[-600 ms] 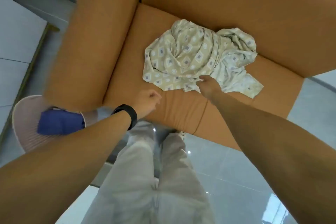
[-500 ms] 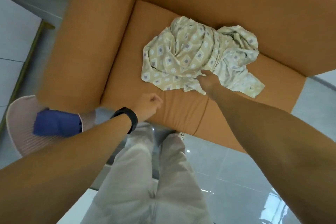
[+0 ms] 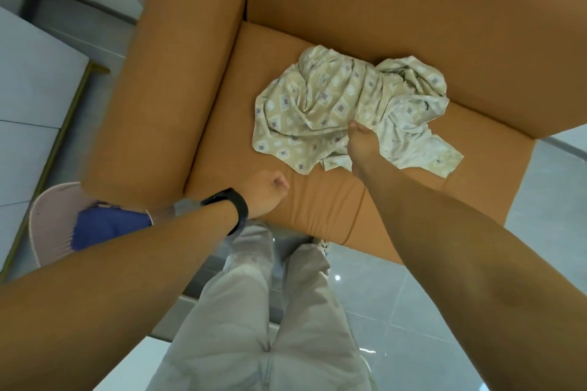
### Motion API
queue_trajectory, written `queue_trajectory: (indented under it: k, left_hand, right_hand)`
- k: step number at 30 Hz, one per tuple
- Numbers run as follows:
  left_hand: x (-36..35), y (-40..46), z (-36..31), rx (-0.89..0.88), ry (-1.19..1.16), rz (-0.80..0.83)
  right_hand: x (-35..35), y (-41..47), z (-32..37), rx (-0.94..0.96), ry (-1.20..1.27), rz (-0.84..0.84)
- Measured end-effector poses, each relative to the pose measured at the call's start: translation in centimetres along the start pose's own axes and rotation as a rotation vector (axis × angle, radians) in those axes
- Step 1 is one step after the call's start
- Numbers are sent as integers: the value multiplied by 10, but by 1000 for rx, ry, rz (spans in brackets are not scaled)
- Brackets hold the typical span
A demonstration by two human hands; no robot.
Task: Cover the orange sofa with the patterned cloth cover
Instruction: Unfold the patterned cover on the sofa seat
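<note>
Centrally on the seat cushion of the orange sofa, the patterned cloth cover is seen lying in a crumpled heap, with most of the cushion left bare. The near edge of the heap is reached by the right hand, whose fingers are buried in the folds; whether the fabric is pinched or only pressed cannot be told. The left hand is held over the near edge of the cushion, apart from the cloth, with its fingers curled into a loose fist around nothing. A black wristband is worn on the left wrist. At the left, just beside the sofa's armrest, a pale ribbed basket is seen with a blue item inside it. Light trousers and a glossy tiled floor are visible nearest.
</note>
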State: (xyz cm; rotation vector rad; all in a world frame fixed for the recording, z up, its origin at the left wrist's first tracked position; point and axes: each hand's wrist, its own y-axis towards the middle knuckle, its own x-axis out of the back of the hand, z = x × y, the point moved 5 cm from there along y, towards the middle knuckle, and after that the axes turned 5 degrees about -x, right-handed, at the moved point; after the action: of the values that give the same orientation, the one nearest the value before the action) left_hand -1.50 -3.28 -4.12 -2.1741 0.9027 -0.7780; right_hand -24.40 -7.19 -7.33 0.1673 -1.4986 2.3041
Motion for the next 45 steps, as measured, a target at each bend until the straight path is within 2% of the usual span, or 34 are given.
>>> queue_trajectory:
  k: [3, 6, 10, 13, 18, 20, 23, 25, 29, 31, 33, 35, 36, 38, 39, 41, 45]
  left_hand:
    - [3, -15, -27, -48, 22, -11]
    - [3, -29, -63, -136, 27, -57]
    - [1, -47, -129, -232, -23, -200]
    - [-19, -60, -183, -245, -122, -265]
    - [-61, -72, -231, -280, 48, -397]
    - [-74, -75, -233, -303, 68, -432]
    - [-97, -85, -239, -342, 70, -426]
    - [-109, -91, -245, -353, 37, -446]
    - [-123, -117, -253, -347, -15, -549]
    - [-123, -130, -258, -376, -30, -586]
    - [-123, -141, -261, -403, -57, -597]
    - [-117, -146, -262, -438, -70, -584]
    - [-114, -147, -263, -453, -59, -590]
    - [-105, -149, -268, -483, -30, -595]
    - [-101, -149, -271, -503, -22, -593]
    - [-90, -148, -276, -530, 3, -616]
    - [-56, -134, -266, -467, 48, -644]
  right_hand:
    - [15, -48, 22, 77, 124, 109]
    - [43, -83, 52, 172, 215, 146]
    - [83, -140, 74, 262, 311, 201]
    - [108, -185, 63, 311, 309, 291]
    - [154, -220, 18, 403, 197, 343]
    - [177, -219, 0, 401, 112, 322]
    - [212, -209, -23, 348, 120, 313]
    - [230, -195, -38, 224, 214, 286]
    - [237, -178, -72, -16, 190, 327]
    - [232, -176, -77, -21, 180, 371]
    - [223, -170, -78, 51, 151, 383]
    - [217, -166, -73, 224, 13, 339]
    - [215, -164, -69, 369, -158, 260]
    - [214, -162, -59, 624, -568, 21]
    - [215, -163, -54, 703, -699, -110]
    - [217, -167, -44, 735, -727, -241]
    - [217, -172, -22, 637, -445, -297]
